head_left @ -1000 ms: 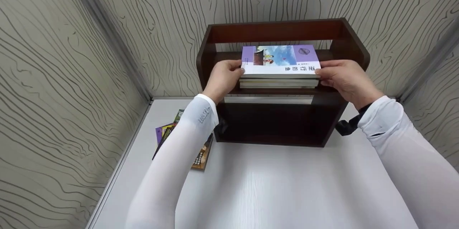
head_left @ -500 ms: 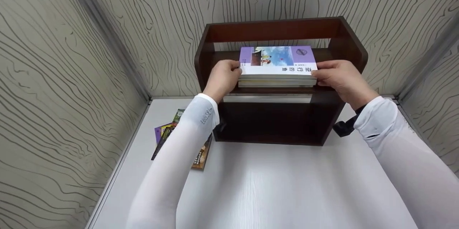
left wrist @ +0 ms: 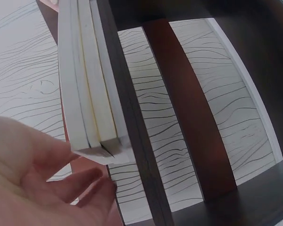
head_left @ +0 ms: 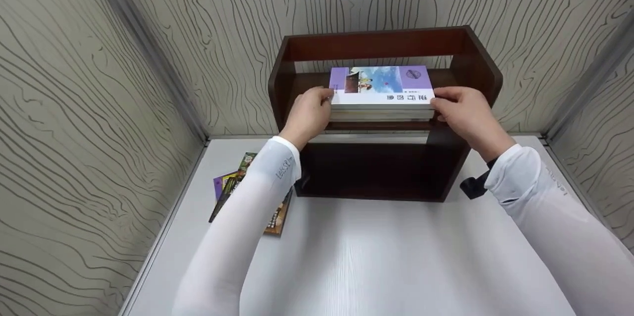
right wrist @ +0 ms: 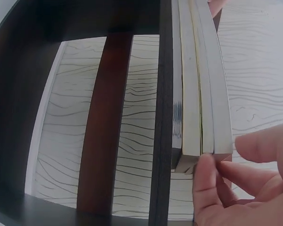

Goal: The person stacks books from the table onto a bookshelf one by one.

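Note:
A stack of several books lies flat on the upper shelf of a dark brown bookshelf. The top book has a purple and white cover with a blue sky picture. At the stack's left end is my left hand, its thumb right at the top book's edge and its other fingers loosely bent beside the page ends in the left wrist view. My right hand is at the opposite end. In the right wrist view its fingertips touch the books' ends, while the thumb stands apart from the cover.
The shelf's side panels rise close outside both hands. Several more books lie overlapping on the white table, left of the bookshelf and partly hidden by my left sleeve. Patterned wall panels stand behind and at the sides.
The books in the stack sit closer together than a second ago, with the gap under the top book narrower. My right hand's fingers have loosened at the stack's end.

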A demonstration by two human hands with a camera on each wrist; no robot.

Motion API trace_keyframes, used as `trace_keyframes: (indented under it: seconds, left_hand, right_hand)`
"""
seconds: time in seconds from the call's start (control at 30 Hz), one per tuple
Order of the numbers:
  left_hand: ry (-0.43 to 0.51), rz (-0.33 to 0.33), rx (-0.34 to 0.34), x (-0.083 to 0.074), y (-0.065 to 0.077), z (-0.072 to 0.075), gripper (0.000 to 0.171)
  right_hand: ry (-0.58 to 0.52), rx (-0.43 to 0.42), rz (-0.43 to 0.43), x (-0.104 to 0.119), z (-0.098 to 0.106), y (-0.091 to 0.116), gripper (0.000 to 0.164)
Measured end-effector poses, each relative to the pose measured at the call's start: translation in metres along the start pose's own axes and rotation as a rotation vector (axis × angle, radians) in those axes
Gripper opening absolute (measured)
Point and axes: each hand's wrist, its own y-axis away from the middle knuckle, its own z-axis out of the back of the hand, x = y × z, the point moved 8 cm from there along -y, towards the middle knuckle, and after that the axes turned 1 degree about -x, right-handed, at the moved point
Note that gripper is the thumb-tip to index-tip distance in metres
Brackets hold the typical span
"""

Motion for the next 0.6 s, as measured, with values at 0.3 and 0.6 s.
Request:
trace_keyframes:
  seconds: [0.3, 0.6]
  left_hand:
    - [-0.186, -0.04, -0.049, 0.001, 0.015, 0.005, 0.055]
    - [-0.417, -0.174, -0.114, -0.002, 0.042, -0.01, 0.066]
  right_hand:
    - [0.208, -0.075, 0.182, 0.013, 0.003, 0.017, 0.059]
    - [0.418, -0.205, 0.444, 0.015, -0.012, 0.044, 0.071]
